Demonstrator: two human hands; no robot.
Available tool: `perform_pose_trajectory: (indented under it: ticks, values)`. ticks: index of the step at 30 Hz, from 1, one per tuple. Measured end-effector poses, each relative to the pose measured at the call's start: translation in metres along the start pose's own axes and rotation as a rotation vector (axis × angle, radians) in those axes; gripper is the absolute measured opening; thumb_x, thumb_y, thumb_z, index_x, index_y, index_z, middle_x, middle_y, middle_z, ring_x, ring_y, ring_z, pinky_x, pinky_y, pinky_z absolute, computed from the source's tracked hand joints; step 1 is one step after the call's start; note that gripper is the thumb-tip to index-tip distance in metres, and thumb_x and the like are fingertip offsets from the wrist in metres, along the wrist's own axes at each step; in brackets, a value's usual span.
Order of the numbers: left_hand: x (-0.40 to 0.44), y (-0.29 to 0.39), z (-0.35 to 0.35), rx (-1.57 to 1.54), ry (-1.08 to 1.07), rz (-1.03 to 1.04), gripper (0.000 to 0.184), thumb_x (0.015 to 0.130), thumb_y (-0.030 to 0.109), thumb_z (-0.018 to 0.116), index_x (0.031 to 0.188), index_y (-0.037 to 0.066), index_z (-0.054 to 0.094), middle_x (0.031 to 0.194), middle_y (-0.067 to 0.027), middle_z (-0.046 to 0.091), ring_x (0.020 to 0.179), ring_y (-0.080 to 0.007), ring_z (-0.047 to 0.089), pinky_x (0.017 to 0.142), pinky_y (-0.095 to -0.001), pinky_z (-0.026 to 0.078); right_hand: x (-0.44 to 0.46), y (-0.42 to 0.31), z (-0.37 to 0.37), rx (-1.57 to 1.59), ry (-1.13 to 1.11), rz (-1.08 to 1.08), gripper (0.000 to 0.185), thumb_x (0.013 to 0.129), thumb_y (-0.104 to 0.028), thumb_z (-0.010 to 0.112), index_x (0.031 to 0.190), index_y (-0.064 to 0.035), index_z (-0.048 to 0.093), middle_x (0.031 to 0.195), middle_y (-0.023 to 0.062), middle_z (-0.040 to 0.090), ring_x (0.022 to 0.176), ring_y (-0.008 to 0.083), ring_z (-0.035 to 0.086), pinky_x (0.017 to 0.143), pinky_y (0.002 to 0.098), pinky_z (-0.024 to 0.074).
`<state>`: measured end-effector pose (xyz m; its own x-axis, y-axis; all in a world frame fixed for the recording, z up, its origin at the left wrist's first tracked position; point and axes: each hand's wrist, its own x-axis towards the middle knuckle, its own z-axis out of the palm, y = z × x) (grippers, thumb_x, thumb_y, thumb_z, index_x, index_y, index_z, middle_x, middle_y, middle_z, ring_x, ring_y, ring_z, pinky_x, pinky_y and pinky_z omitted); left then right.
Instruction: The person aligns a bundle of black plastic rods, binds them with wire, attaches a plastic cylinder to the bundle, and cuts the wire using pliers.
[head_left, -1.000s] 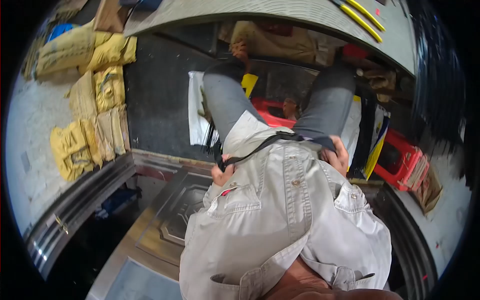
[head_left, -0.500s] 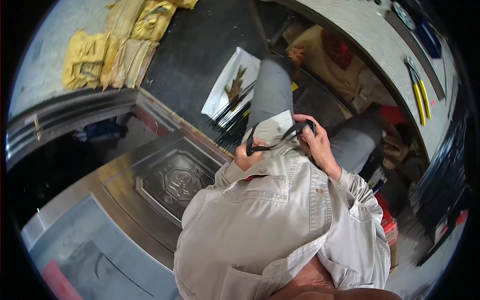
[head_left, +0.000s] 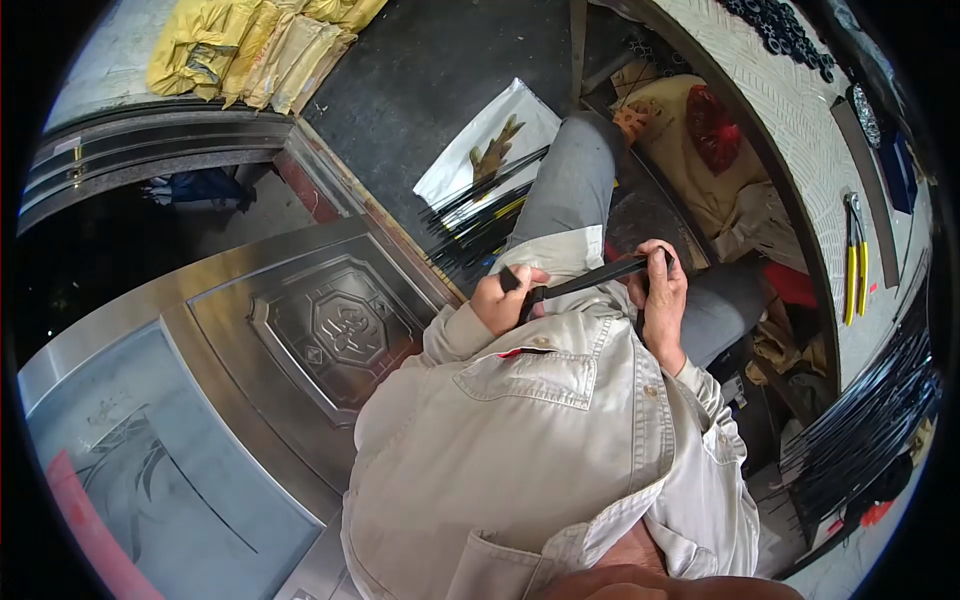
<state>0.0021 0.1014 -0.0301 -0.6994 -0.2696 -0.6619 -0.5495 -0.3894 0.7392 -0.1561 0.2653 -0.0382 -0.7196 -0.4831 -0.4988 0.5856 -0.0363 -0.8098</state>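
Observation:
A flat black strap (head_left: 602, 275) runs between my two hands above my lap, pulled nearly straight. My left hand (head_left: 497, 302) pinches its left end, where a dark loop or folded piece shows by the thumb. At the other end, my right hand (head_left: 662, 300) is closed on the strap, with thumb and fingers raised. What lies inside the right palm is hidden. Long thin black rods or strips (head_left: 478, 225) lie beside my left leg on a white sheet (head_left: 515, 110), near an orange-brown glove (head_left: 497, 150).
A worktable (head_left: 800, 130) curves along the right, bearing yellow-handled pliers (head_left: 856, 262) and a pile of small black rings (head_left: 775, 30). A bundle of black strips (head_left: 860, 410) hangs off its near side. To the left stands a metal door panel (head_left: 345, 330); yellow sacks (head_left: 240, 50) lie beyond.
The strap, looped and slack before, is now drawn straighter between my hands. My right hand has turned more upright. The whole view has shifted, showing more of the table.

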Motion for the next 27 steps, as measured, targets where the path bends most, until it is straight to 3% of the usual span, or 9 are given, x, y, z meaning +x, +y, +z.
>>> perform_pose_trajectory:
  ticks: [1,4,7,9,11,12,15,22,27]
  values:
    - [0.005,-0.013,-0.003,0.358,0.139,0.365,0.033,0.095,0.028,0.04,0.09,0.003,0.06,0.065,-0.0086,0.061,0.051,-0.0188,0.057,0.051,-0.0309,0.046,0.0,0.001,0.001,0.027,-0.007,-0.018,0.024,0.093,-0.03,0.05,0.094,-0.0061,0.054,0.058,-0.0048,0.039,0.042,0.0027,0.027,0.038,0.0198,0.0196]
    - [0.004,0.005,-0.013,0.967,0.482,0.558,0.025,0.092,0.024,0.045,0.078,0.005,0.056,0.062,-0.0122,0.058,0.052,-0.0311,0.057,0.048,-0.0369,0.044,-0.006,0.001,0.003,0.001,-0.066,-0.029,0.023,0.094,-0.028,0.049,0.097,-0.005,0.054,0.06,-0.0046,0.041,0.042,0.0024,0.028,0.039,0.0196,0.0192]
    - [-0.002,0.032,-0.015,0.968,0.696,0.661,0.025,0.089,0.023,0.049,0.071,0.006,0.051,0.057,-0.0154,0.051,0.056,-0.0389,0.054,0.048,-0.041,0.042,-0.007,-0.001,0.005,-0.059,-0.162,0.048,0.015,0.089,-0.016,0.053,0.099,-0.0041,0.056,0.059,-0.0064,0.041,0.044,0.001,0.03,0.04,0.0181,0.0212]
    - [0.005,0.031,-0.027,0.871,0.788,0.754,0.027,0.091,0.023,0.047,0.072,0.004,0.053,0.052,-0.012,0.05,0.051,-0.0327,0.055,0.049,-0.0391,0.042,-0.006,0.0,0.009,-0.062,-0.192,0.083,0.015,0.087,-0.013,0.054,0.099,-0.0039,0.056,0.061,-0.0065,0.044,0.045,0.0005,0.03,0.04,0.0175,0.0213]
    - [0.004,0.036,-0.036,0.715,0.824,0.754,0.022,0.089,0.019,0.05,0.074,0.005,0.053,0.053,-0.0153,0.048,0.051,-0.0356,0.054,0.047,-0.0395,0.04,-0.006,-0.002,0.012,-0.15,-0.46,0.12,0.025,0.078,-0.007,0.064,0.101,-0.0025,0.057,0.083,-0.0039,0.052,0.074,0.002,0.048,0.068,0.0176,0.0401]
    - [0.003,0.042,-0.038,0.689,0.841,0.753,0.024,0.09,0.019,0.048,0.072,0.005,0.053,0.051,-0.0137,0.046,0.049,-0.0342,0.054,0.047,-0.0384,0.041,-0.003,0.004,0.008,-0.202,-0.545,0.112,0.035,0.074,-0.009,0.072,0.106,-0.0052,0.057,0.088,-0.0037,0.051,0.084,0.0029,0.046,0.075,0.0179,0.0389]
    - [0.0,0.048,-0.051,0.686,0.916,0.753,0.028,0.091,0.019,0.045,0.069,0.004,0.052,0.05,-0.0103,0.046,0.046,-0.0308,0.053,0.046,-0.0359,0.04,-0.004,-0.001,0.011,-0.206,-0.671,0.21,0.042,0.075,-0.012,0.073,0.112,-0.0059,0.054,0.091,-0.0039,0.049,0.085,0.0027,0.045,0.075,0.0175,0.0386]
    - [0.0,0.041,-0.057,0.497,0.886,0.775,0.04,0.095,0.025,0.042,0.062,0.003,0.043,0.053,-0.0027,0.045,0.049,-0.0114,0.042,0.048,-0.0278,0.035,-0.009,-0.011,0.009,-0.15,-0.795,0.287,0.041,0.086,-0.021,0.062,0.12,-0.0022,0.048,0.1,0.0006,0.054,0.091,0.0076,0.05,0.082,0.0214,0.039]
    - [-0.001,0.061,-0.063,0.76,0.682,0.885,0.041,0.093,0.024,0.045,0.06,-0.001,0.043,0.048,-0.0056,0.045,0.045,-0.0141,0.046,0.046,-0.0297,0.036,0.012,-0.016,0.055,-0.318,-0.985,0.093,0.039,0.093,-0.025,0.05,0.121,0.002,0.048,0.112,0.0095,0.058,0.103,0.0132,0.053,0.091,0.0273,0.0394]
